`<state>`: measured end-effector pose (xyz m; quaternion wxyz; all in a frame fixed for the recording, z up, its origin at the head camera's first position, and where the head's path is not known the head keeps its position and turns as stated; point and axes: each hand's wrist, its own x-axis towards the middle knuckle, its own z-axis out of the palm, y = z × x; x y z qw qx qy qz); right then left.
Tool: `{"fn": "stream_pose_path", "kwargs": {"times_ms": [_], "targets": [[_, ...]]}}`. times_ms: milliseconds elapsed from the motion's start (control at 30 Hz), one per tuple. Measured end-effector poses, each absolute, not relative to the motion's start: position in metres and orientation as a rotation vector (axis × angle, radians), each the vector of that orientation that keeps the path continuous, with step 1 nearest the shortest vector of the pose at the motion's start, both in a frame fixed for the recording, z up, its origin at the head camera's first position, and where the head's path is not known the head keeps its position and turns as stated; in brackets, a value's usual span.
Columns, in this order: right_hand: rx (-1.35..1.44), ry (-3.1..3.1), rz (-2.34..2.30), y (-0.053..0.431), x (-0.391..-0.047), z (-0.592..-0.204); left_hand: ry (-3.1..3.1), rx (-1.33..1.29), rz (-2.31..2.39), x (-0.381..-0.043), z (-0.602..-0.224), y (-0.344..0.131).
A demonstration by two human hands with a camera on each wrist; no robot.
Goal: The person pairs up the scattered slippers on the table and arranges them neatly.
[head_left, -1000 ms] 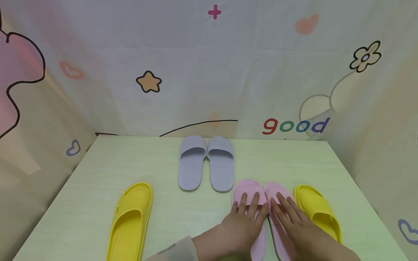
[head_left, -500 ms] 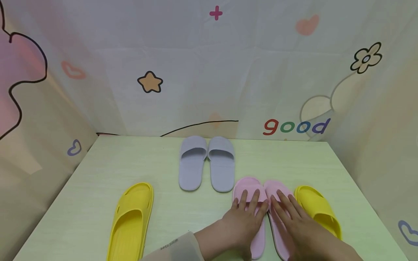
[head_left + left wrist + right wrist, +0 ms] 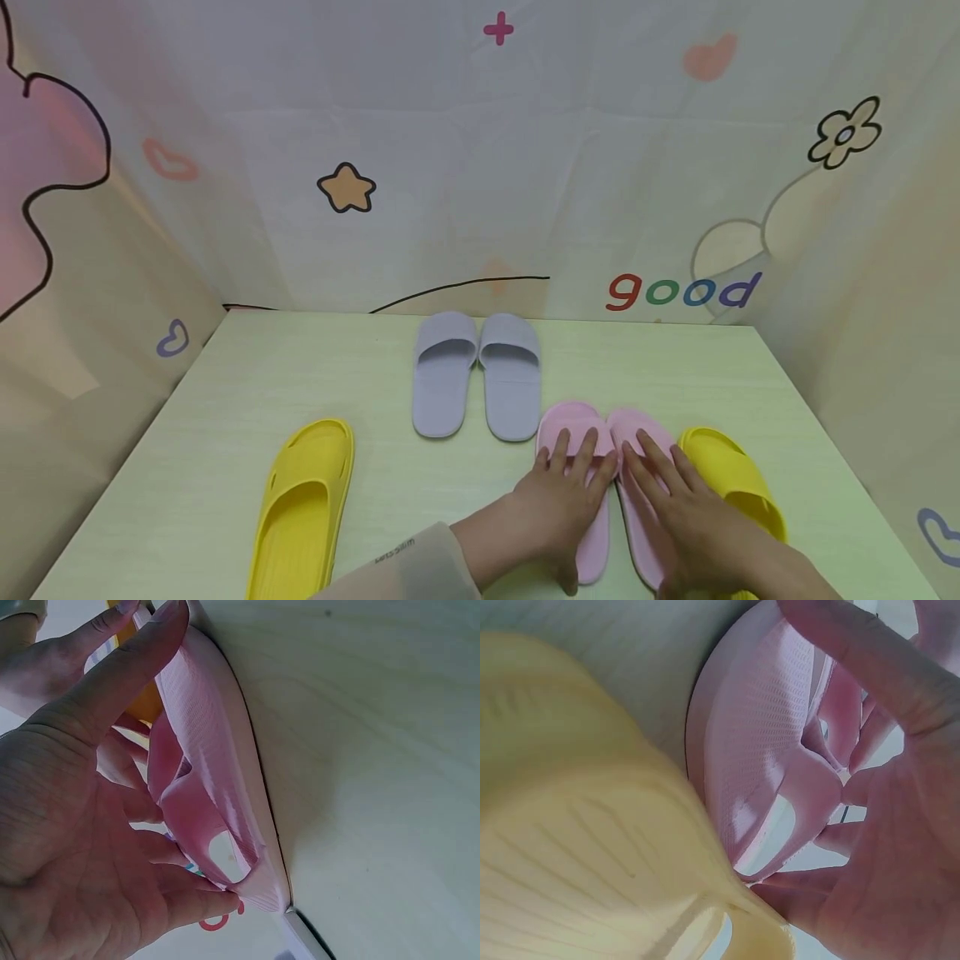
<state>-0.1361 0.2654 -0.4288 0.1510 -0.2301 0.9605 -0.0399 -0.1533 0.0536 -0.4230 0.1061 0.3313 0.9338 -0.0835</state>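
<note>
A pair of pink slippers lies toe-forward at the right front, a left slipper (image 3: pixel 576 415) and a right slipper (image 3: pixel 639 423), their toe ends close together. My left hand (image 3: pixel 555 504) lies over the left one, fingers spread on its strap and thumb back along the sole. Over the right one is my right hand (image 3: pixel 693 517), fingers straight and its outer edge close to a yellow slipper (image 3: pixel 723 462). In the left wrist view the thumb reaches the heel end of the pink slipper (image 3: pixel 214 735); the right wrist view has its thumb similarly at the pink heel.
Two grey-lilac slippers (image 3: pixel 507 400) stand side by side at the back of the pale table (image 3: pixel 247 375). Another yellow slipper (image 3: pixel 315 458) lies at the left front. A printed curtain (image 3: pixel 480 192) hangs along the table's back and sides.
Both hands have moved the pink slippers a little forward, away from the body, toward the grey pair. The yellow and grey slippers keep their places.
</note>
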Motion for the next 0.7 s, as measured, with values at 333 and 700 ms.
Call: {"fn": "stream_pose_path", "kwargs": {"times_ms": [333, 700], "targets": [[-0.665, 2.752, -0.133, 0.267, -0.147, -0.427, 2.764, 0.982, -0.213, -0.161, -0.424, 0.055], [-0.663, 2.754, -0.142, 0.269, -0.155, -0.426, 2.765, 0.976, -0.208, -0.169, -0.423, 0.057]]}}
